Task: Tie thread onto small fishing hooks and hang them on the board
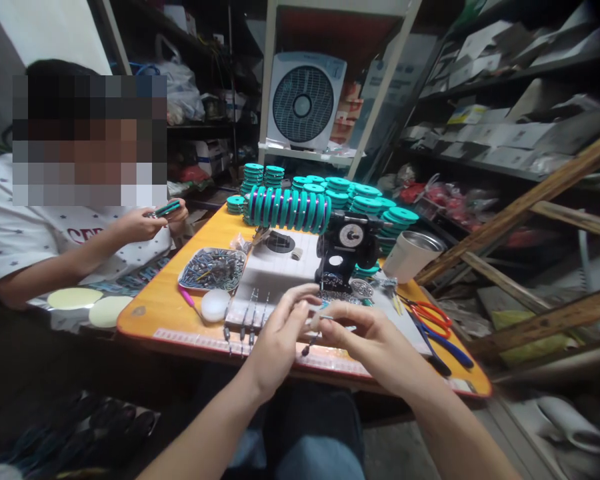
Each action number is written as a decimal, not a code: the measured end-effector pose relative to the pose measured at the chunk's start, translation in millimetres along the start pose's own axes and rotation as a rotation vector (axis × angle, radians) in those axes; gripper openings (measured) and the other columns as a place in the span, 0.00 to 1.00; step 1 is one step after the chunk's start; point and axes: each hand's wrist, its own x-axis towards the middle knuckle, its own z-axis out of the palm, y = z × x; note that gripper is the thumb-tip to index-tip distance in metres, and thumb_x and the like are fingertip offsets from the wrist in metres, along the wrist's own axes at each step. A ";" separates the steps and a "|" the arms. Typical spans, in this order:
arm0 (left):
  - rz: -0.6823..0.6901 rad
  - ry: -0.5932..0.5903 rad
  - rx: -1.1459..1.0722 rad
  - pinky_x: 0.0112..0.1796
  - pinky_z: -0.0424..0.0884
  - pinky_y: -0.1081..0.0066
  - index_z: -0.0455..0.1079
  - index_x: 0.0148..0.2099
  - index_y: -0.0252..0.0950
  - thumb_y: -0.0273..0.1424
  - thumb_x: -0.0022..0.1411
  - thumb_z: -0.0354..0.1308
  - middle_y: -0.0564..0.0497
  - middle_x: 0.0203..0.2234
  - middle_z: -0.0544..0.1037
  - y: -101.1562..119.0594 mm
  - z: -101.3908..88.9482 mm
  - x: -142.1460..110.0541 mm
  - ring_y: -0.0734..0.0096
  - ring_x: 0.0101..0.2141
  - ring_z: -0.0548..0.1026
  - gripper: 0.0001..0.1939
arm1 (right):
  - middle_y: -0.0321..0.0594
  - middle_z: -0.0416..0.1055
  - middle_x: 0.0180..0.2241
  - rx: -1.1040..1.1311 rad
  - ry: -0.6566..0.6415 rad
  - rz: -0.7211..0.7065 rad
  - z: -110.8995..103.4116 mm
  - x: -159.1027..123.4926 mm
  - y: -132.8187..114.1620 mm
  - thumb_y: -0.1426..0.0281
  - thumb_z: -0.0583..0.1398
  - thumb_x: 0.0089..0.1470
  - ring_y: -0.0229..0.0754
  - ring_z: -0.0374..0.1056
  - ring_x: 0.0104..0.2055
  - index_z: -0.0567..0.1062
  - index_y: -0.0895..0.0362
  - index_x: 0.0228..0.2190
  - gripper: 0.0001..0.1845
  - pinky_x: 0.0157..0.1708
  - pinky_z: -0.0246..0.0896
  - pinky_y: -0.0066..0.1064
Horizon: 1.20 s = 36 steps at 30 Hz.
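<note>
Left hand (280,333) and right hand (367,337) together, pinching a thin pin (314,339) over the surface (165,303) edge; a slip could drop it floorward.

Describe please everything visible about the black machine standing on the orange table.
The black machine stands upright near the middle of the orange table, behind both hands. It looks like dark metal, with a round pale dial on its upper front and a heavier base. A row of teal spools lies just left of its top, and a white cup stands to its right. Neither hand touches it.
</note>
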 end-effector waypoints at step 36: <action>-0.208 -0.086 -0.260 0.26 0.70 0.72 0.67 0.41 0.29 0.34 0.64 0.51 0.49 0.21 0.76 -14.7 -1.8 -3.7 0.72 0.17 0.74 0.12 | 0.32 0.67 0.17 0.500 0.043 0.216 -23.4 47.0 -10.2 0.61 0.58 0.57 0.23 0.48 0.09 0.72 0.59 0.35 0.13 0.08 0.39 0.14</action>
